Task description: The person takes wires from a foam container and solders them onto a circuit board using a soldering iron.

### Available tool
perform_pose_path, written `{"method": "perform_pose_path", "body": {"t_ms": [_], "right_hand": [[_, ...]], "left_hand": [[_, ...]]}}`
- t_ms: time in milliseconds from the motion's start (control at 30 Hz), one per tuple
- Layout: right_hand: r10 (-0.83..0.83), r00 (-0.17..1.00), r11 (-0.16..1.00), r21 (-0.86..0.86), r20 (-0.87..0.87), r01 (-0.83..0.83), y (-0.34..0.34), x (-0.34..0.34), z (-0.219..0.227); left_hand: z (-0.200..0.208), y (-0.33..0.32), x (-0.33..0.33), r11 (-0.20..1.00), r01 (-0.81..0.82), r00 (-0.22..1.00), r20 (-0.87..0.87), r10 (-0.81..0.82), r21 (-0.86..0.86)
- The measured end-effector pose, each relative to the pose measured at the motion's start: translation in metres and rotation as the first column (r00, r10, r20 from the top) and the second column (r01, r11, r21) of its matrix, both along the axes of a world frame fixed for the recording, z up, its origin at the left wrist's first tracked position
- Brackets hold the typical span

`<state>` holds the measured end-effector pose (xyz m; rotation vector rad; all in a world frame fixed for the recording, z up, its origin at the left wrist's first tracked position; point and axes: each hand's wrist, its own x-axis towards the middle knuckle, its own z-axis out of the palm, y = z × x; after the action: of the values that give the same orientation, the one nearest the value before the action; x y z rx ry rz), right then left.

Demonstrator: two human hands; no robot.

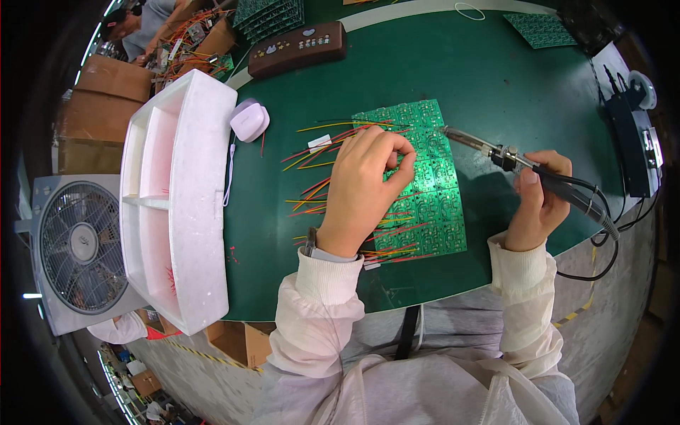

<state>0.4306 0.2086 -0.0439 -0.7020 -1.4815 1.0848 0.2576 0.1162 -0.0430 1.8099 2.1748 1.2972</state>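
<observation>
A panel of green circuit boards lies on the table in front of me. Red, yellow and black wires stick out from its left side. Over the left part of the panel, my left hand is closed, thumb against the curled fingers; whatever is between them is hidden. My right hand grips a soldering iron at the right of the panel. The iron's tip points left, close to the panel's upper right edge; I cannot tell whether it touches.
A white foam box with compartments stands at the left, beside a lilac case. Behind lies a brown pencil case. A dark soldering station with black cables is at the right. A fan and a co-worker are farther left.
</observation>
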Motion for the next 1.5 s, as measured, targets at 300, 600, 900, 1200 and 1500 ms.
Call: {"method": "perform_pose_path", "body": {"t_ms": [300, 600, 900, 1200, 1500], "right_hand": [[-0.192, 0.980, 0.980, 0.037, -0.053, 0.194, 0.006, -0.011, 0.011], [0.017, 0.987, 0.988, -0.152, -0.159, -0.041, 0.005, -0.010, 0.001], [-0.047, 0.998, 0.994, -0.101, -0.048, 0.042, 0.005, -0.009, -0.002], [0.052, 0.998, 0.998, 0.042, 0.027, -0.053, 0.001, -0.004, -0.011], [0.142, 0.985, 0.989, -0.014, -0.095, -0.144, -0.006, -0.004, 0.003]], "left_hand": [[-0.003, 0.000, -0.007, 0.998, -0.035, 0.999, -0.010, 0.035, 0.049], [0.003, -0.007, -0.006, 0.999, -0.030, 0.996, 0.088, 0.027, 0.032], [0.004, -0.009, -0.006, 0.999, -0.017, 0.999, 0.049, 0.016, 0.038], [0.002, -0.009, -0.006, 0.997, -0.016, 0.997, 0.075, 0.010, 0.072], [0.002, -0.008, -0.007, 0.997, -0.035, 0.999, 0.041, 0.032, 0.072]]}}
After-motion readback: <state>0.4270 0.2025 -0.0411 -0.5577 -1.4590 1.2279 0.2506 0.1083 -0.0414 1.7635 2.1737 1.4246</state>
